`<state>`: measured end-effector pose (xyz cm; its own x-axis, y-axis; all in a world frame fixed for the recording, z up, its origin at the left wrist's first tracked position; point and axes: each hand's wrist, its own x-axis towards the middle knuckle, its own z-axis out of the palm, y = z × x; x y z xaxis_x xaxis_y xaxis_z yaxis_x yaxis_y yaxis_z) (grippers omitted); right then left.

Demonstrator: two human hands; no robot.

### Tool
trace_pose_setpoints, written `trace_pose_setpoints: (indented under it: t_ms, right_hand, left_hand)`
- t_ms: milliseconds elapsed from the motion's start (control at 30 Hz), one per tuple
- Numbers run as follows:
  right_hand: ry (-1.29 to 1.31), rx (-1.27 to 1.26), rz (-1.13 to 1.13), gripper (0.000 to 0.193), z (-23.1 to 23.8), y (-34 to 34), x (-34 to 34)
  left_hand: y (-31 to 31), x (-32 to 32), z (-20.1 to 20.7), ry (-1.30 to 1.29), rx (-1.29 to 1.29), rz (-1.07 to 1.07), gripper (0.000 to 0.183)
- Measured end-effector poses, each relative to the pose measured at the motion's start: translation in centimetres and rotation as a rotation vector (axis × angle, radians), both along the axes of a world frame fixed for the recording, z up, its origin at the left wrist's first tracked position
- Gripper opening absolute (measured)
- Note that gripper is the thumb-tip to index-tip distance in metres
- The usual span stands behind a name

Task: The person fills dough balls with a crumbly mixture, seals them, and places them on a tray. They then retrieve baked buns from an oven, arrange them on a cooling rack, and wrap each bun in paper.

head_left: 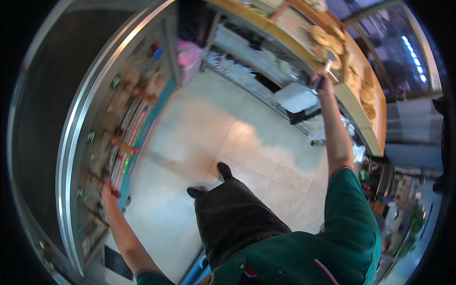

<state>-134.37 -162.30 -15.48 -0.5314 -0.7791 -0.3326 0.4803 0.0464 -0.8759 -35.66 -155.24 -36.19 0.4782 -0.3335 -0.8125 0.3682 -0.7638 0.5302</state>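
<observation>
Green shirt cloth (297, 254) and a dark apron (237, 223) come nearest, then the left hand (109, 190), fingers curled beside brown handles (124, 145) along the steel-framed cabinet (64, 152), too blurred to tell whether it grips one. Farther up, the right hand (325, 84) is closed around a slim tool (329, 63), its pale end at the round breads (367, 96) on the wood-edged counter (357, 121). None looks lifted, so handling them seems yet to be done; what is finished cannot be told.

Breads (367, 96) on counter (352, 108), right
</observation>
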Motion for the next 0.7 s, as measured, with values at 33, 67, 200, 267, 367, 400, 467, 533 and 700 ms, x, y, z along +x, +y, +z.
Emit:
trace_pose_setpoints:
  t_ms: [33,67,200,267,367,400,467,533,700]
  right_hand:
    - [0.027,0.014,-0.014,0.037,0.2,-0.7,0.4]
    - [0.052,-0.002,-0.018,0.041,-0.2,-0.5,1.8]
    - [-0.184,0.041,0.592,0.040,-2.8,5.3,13.8]
    - [0.092,0.260,0.699,0.033,-5.8,10.7,20.9]
    - [0.529,0.579,1.023,0.013,-11.3,19.1,31.4]
    - [0.459,0.554,1.180,0.007,-12.4,21.6,34.3]
    - [0.346,0.601,1.392,0.020,-13.1,24.1,39.9]
    - [0.531,0.522,1.655,0.029,-13.1,24.6,45.8]
    - [0.388,0.231,1.703,0.036,-11.8,20.8,60.0]
  left_hand:
    - [-0.3,0.0,-0.1,0.034,0.013,0.038,0.030]
    - [0.0,0.0,0.3,0.154,-0.022,-0.118,0.033]
    - [4.9,-1.4,3.0,-0.540,-0.489,-0.408,0.064]
    - [10.2,-1.8,5.2,-1.650,-0.103,-0.373,0.080]
    - [15.4,1.2,7.1,-1.679,0.231,-0.125,0.092]
    - [16.0,3.2,7.2,-1.339,0.326,-0.167,0.087]
    - [15.1,7.7,6.6,-0.596,0.074,-0.214,0.058]
    - [14.9,8.9,5.2,-0.288,-0.224,0.141,0.038]
    - [17.6,6.5,5.2,-0.382,-0.211,0.033,0.038]
